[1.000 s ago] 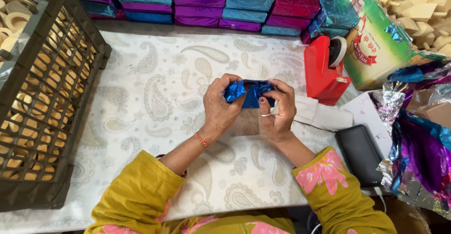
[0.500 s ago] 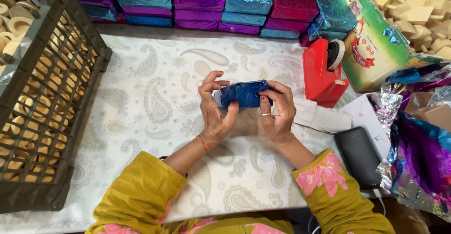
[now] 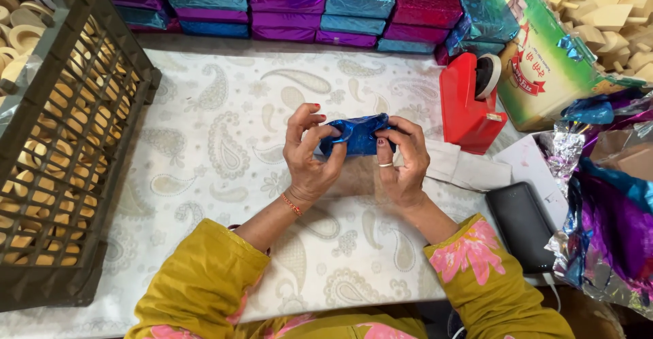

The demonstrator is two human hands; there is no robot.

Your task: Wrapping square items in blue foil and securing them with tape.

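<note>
Above the paisley tablecloth [image 3: 204,142], the left hand [image 3: 309,155] and right hand [image 3: 401,162] pinch a small blue foil-wrapped box [image 3: 357,135] between them, apparently folding its end flaps, which likely next need tape from the red dispenser [image 3: 469,104]

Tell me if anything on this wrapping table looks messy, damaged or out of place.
Mostly tidy. The one untidy spot is the crumpled foil sheets heaped at the right edge, spilling past the table. The wrapped boxes are stacked neatly, and both hands, left and right, hold a blue foil packet.
</note>
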